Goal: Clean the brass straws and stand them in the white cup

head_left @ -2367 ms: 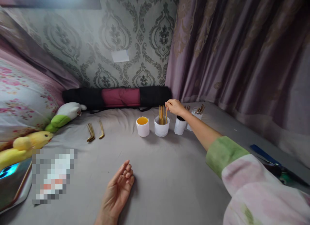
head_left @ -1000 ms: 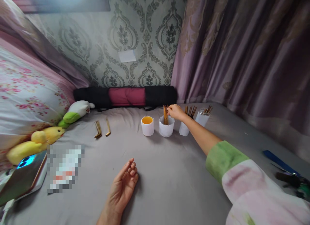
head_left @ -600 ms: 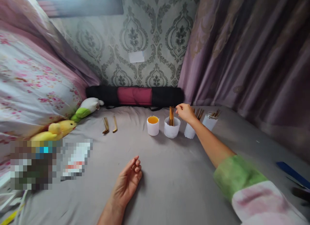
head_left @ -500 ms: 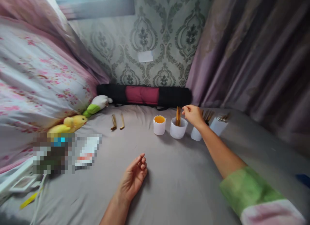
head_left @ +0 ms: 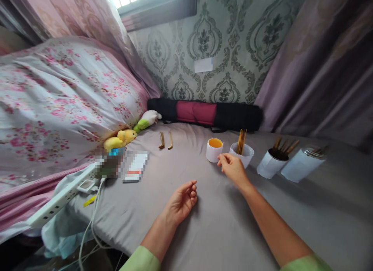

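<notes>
As the short, round, white-wrapped tub is apparently bracing them, thin golden sticks are standing inside; the right hand is hovering in front, fingers pinched together; the left hand is resting, fingers curled, slightly apart.

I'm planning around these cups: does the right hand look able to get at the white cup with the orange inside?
Probably yes: the right hand is close by, its fingertips overlapping the cup in view. Nothing visible blocks it; the wider tub stands to the cup's right.
</notes>
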`<action>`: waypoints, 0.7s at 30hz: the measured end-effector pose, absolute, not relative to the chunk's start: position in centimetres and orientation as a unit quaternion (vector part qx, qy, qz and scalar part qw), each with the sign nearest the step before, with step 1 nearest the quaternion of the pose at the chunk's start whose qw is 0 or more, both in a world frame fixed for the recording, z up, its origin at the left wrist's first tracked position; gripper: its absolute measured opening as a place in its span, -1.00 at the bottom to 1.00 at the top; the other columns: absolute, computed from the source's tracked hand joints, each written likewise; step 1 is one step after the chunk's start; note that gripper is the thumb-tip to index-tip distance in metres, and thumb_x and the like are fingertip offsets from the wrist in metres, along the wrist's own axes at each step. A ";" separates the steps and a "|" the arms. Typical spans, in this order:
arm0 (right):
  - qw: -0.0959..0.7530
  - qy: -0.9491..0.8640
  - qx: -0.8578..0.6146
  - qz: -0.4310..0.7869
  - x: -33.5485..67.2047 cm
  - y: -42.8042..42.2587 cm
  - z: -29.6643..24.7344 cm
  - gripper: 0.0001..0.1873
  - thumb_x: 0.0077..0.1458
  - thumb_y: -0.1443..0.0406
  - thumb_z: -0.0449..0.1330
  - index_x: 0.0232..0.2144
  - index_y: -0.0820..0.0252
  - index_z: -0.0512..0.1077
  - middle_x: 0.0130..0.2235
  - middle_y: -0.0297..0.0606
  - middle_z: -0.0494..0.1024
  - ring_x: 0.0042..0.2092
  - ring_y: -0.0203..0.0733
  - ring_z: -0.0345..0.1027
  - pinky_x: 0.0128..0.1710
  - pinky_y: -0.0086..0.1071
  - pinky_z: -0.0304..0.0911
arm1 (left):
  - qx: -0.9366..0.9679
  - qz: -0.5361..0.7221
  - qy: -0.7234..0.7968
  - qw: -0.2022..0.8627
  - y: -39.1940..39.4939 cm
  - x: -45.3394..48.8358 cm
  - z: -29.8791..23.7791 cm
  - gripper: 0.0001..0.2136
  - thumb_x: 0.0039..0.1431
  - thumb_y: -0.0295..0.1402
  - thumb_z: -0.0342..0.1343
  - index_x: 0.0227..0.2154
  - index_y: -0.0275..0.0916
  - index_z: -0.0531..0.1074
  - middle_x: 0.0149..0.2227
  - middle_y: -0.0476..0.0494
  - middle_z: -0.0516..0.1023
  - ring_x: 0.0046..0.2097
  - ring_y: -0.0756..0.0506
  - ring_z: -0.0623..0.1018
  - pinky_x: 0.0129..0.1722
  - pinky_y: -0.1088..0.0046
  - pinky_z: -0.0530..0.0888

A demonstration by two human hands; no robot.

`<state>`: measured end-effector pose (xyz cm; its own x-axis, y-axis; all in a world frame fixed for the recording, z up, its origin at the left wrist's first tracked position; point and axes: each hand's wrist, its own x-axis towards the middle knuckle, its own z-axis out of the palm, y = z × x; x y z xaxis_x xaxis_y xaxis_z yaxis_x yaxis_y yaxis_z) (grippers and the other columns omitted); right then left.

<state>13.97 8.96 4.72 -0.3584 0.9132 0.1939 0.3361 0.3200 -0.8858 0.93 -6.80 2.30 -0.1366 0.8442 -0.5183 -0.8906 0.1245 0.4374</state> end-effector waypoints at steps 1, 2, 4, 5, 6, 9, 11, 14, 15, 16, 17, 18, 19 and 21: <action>0.358 -0.732 -0.431 0.389 13.7 8.6 4.0 -0.69 0.03 0.14 -0.02 -0.45 0.23 0.40 -0.53 -0.27 0.48 -0.63 -0.36 0.21 -0.61 -0.49 0.09 | -0.023 0.652 0.382 0.655 -6.6 0.8 2.4 -0.90 0.03 -0.52 0.06 -0.35 -0.39 0.37 -0.53 -0.02 0.37 -0.58 0.14 0.34 -0.63 0.67 0.29; 0.349 -0.735 -0.435 0.385 13.4 8.2 3.3 -0.69 0.03 0.15 -0.03 -0.47 0.22 0.40 -0.55 -0.28 0.47 -0.62 -0.36 0.21 -0.60 -0.48 0.10 | -0.012 0.643 0.404 0.651 -6.4 0.7 2.6 -0.90 0.02 -0.52 0.07 -0.36 -0.39 0.37 -0.53 -0.01 0.36 -0.58 0.14 0.34 -0.63 0.67 0.29; 0.328 -0.745 -0.432 0.388 13.0 7.6 2.1 -0.70 0.04 0.16 -0.03 -0.46 0.21 0.40 -0.54 -0.29 0.48 -0.59 -0.34 0.26 -0.56 -0.48 0.13 | 0.019 0.627 0.459 0.629 -6.0 0.1 3.0 -0.90 0.00 -0.52 0.07 -0.37 -0.39 0.38 -0.54 -0.01 0.35 -0.59 0.14 0.34 -0.62 0.66 0.29; 0.321 -0.749 -0.431 0.387 12.8 7.3 1.5 -0.70 0.04 0.16 -0.04 -0.46 0.21 0.40 -0.54 -0.30 0.48 -0.59 -0.34 0.27 -0.55 -0.48 0.13 | 0.040 0.623 0.488 0.609 -5.7 -0.3 3.3 -0.90 0.00 -0.52 0.07 -0.37 -0.39 0.38 -0.54 -0.01 0.35 -0.60 0.14 0.33 -0.62 0.66 0.29; 0.315 -0.752 -0.432 0.386 12.7 7.1 1.1 -0.69 0.04 0.15 -0.05 -0.46 0.20 0.40 -0.54 -0.30 0.48 -0.59 -0.33 0.27 -0.54 -0.47 0.13 | 0.060 0.619 0.512 0.593 -5.3 -0.8 3.5 -0.90 0.01 -0.51 0.06 -0.37 -0.38 0.38 -0.54 -0.02 0.35 -0.60 0.14 0.33 -0.62 0.66 0.29; 0.308 -0.754 -0.440 0.378 12.5 6.8 0.2 -0.66 0.05 0.14 -0.07 -0.48 0.21 0.40 -0.57 -0.29 0.47 -0.60 -0.32 0.27 -0.54 -0.46 0.12 | 0.121 0.594 0.576 0.548 -4.1 -2.8 3.9 -0.92 0.03 -0.50 0.04 -0.37 -0.37 0.37 -0.52 -0.03 0.36 -0.58 0.14 0.35 -0.60 0.66 0.29; 0.309 -0.754 -0.444 0.373 12.6 6.7 -0.2 -0.65 0.05 0.14 -0.08 -0.48 0.22 0.40 -0.58 -0.28 0.47 -0.60 -0.31 0.27 -0.53 -0.46 0.12 | 0.188 0.563 0.648 0.477 -3.2 -4.5 3.9 -0.92 0.05 -0.48 0.02 -0.39 -0.37 0.37 -0.51 -0.07 0.37 -0.57 0.13 0.36 -0.60 0.64 0.29; 0.319 -0.755 -0.443 0.362 12.7 6.8 -0.6 -0.64 0.05 0.14 -0.08 -0.48 0.22 0.41 -0.58 -0.28 0.47 -0.58 -0.30 0.29 -0.51 -0.46 0.12 | 0.208 0.551 0.692 0.418 -1.6 -7.0 3.5 -0.94 0.02 -0.47 0.04 -0.41 -0.36 0.35 -0.50 -0.08 0.38 -0.57 0.13 0.35 -0.60 0.63 0.28; 0.323 -0.755 -0.444 0.359 12.7 6.8 -0.8 -0.64 0.05 0.13 -0.07 -0.48 0.21 0.41 -0.57 -0.28 0.47 -0.56 -0.30 0.30 -0.50 -0.46 0.12 | 0.213 0.544 0.709 0.395 -1.1 -7.8 3.3 -0.95 0.00 -0.48 0.05 -0.43 -0.35 0.35 -0.52 -0.08 0.38 -0.58 0.12 0.34 -0.62 0.64 0.26; 0.326 -0.754 -0.444 0.358 12.7 6.9 -0.9 -0.64 0.06 0.13 -0.07 -0.47 0.21 0.41 -0.57 -0.28 0.47 -0.55 -0.29 0.30 -0.49 -0.46 0.12 | 0.219 0.538 0.726 0.369 -0.6 -8.5 3.1 -0.95 -0.01 -0.47 0.06 -0.44 -0.35 0.34 -0.52 -0.07 0.37 -0.59 0.12 0.33 -0.62 0.64 0.25; 0.329 -0.753 -0.444 0.357 12.8 6.9 -1.0 -0.64 0.06 0.13 -0.07 -0.47 0.21 0.42 -0.56 -0.28 0.47 -0.54 -0.29 0.31 -0.49 -0.46 0.12 | 0.227 0.528 0.742 0.345 -0.1 -9.2 3.0 -0.94 -0.02 -0.47 0.06 -0.44 -0.34 0.34 -0.52 -0.07 0.37 -0.59 0.12 0.34 -0.62 0.63 0.25; 0.330 -0.753 -0.443 0.357 12.8 6.9 -1.1 -0.64 0.06 0.13 -0.08 -0.47 0.21 0.42 -0.56 -0.28 0.47 -0.53 -0.29 0.31 -0.48 -0.46 0.12 | 0.236 0.515 0.759 0.321 0.4 -9.8 2.9 -0.94 -0.03 -0.47 0.06 -0.44 -0.35 0.35 -0.52 -0.08 0.38 -0.58 0.11 0.34 -0.61 0.62 0.25; 0.330 -0.753 -0.443 0.357 12.8 6.9 -1.1 -0.64 0.06 0.13 -0.08 -0.46 0.21 0.42 -0.55 -0.27 0.48 -0.52 -0.29 0.31 -0.48 -0.46 0.13 | 0.246 0.499 0.775 0.298 0.9 -10.4 2.8 -0.93 -0.04 -0.47 0.06 -0.43 -0.35 0.36 -0.52 -0.08 0.39 -0.58 0.10 0.35 -0.60 0.61 0.26; 0.329 -0.754 -0.441 0.359 12.8 6.8 -1.2 -0.64 0.07 0.13 -0.08 -0.45 0.21 0.42 -0.54 -0.26 0.48 -0.51 -0.28 0.32 -0.47 -0.46 0.13 | 0.271 0.464 0.805 0.252 1.7 -11.5 2.8 -0.89 -0.07 -0.48 0.06 -0.41 -0.35 0.39 -0.49 -0.10 0.43 -0.53 0.06 0.40 -0.55 0.58 0.29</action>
